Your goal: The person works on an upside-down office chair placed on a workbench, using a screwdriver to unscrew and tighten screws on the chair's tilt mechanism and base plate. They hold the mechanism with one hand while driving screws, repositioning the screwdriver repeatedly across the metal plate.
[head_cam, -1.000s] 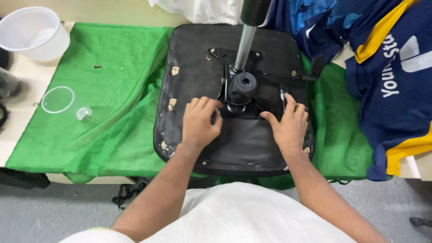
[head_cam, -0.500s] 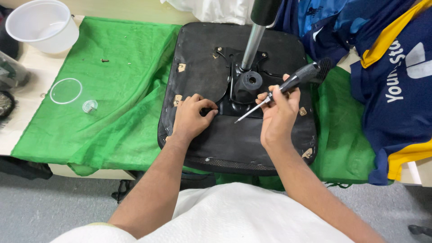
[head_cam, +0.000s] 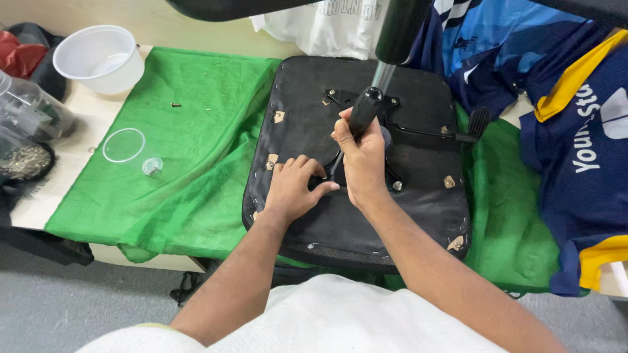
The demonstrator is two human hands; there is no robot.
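Head view: right hand point(head_cam: 362, 163) clenched around black screwdriver handle point(head_cam: 364, 111), tip hidden at mechanism plate of upturned chair seat point(head_cam: 301, 91) on green cloth point(head_cam: 196, 131). Left hand point(head_cam: 294, 188) flat, released, bracing just beside shaft. Likely risk: tip slipping off screw, jabbing left fingers.

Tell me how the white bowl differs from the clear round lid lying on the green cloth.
The white bowl is opaque, deep and stands on the bare tabletop past the green cloth; the clear lid is see-through, flat and lies on the cloth's edge. The bowl looks wider. Both are round, and both lie apart from the left hand and right hand.
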